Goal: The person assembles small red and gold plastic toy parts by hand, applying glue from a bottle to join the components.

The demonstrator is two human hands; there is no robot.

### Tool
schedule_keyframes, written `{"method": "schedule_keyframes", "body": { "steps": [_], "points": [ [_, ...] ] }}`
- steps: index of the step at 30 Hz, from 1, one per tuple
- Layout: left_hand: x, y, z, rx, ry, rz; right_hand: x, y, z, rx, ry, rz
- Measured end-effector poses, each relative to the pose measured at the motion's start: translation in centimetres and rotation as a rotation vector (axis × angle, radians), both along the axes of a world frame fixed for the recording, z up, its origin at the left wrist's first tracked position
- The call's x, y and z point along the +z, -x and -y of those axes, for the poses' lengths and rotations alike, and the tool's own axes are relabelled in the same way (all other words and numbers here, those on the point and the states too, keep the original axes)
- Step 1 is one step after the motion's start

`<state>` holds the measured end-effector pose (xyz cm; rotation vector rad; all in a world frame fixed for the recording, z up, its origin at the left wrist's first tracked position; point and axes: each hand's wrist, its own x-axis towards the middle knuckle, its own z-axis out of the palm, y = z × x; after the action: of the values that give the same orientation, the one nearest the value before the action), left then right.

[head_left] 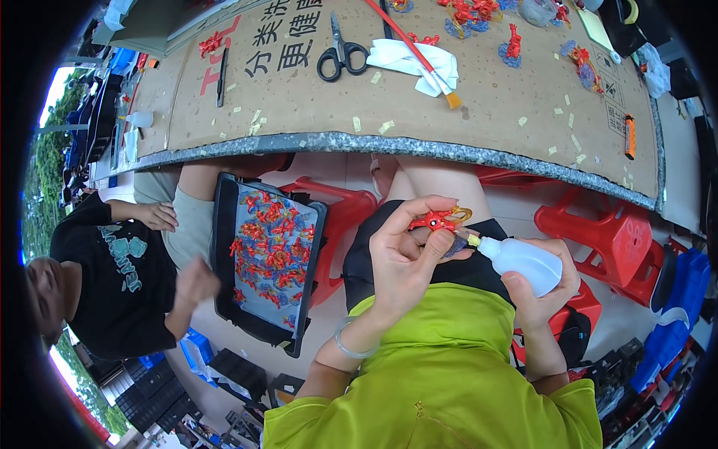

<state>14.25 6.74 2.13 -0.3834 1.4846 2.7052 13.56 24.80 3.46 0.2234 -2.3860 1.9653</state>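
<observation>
Two bare hands work close to the viewer, above a lap in a lime-green shirt. The left hand (404,258) pinches a small red figure (434,220) between thumb and fingertips, holding it up at about chest level in front of the table edge. The right hand (540,293) is wrapped around a soft white bottle (523,260), its yellowish nozzle tip touching or almost touching the underside of the figure. This looks like the gluing step, with a drop going onto a joint; the next move would call for a gentle squeeze and a steady left grip so the nozzle stays on its spot. The figure is glossy red with spiky limbs, a curl of gold at one end, and a bluish piece beneath it, partly hidden by fingers. To the left, a dark tray (223,247) lined in blue holds many similar red figures, resting on a red stool (345,209); another person in a black shirt sits beside it. Farther off, a table (404,144) covered in cardboard carries scissors (341,54), a white cloth (413,60), a red-handled brush (407,43) and more finished figures.
</observation>
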Motion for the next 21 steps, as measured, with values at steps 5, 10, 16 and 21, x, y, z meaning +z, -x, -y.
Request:
{"method": "schedule_keyframes", "body": {
  "steps": [5, 10, 16, 21],
  "points": [
    [-0.13, -0.19, 0.14, 0.004, -0.008, -0.027, 0.04, 0.42, 0.54, 0.054, -0.120, -0.213],
    [0.04, -0.25, 0.21, 0.005, 0.003, -0.031, 0.28, 0.13, 0.75, 0.009, -0.126, -0.140],
    [-0.09, -0.30, 0.23, -0.002, -0.014, -0.064, 0.59, 0.46, 0.83, 0.049, -0.171, -0.165],
    [0.01, -0.33, 0.24, -0.015, -0.005, -0.057, 0.32, 0.78, 0.65, 0.070, -0.182, -0.253]
  ]
}}
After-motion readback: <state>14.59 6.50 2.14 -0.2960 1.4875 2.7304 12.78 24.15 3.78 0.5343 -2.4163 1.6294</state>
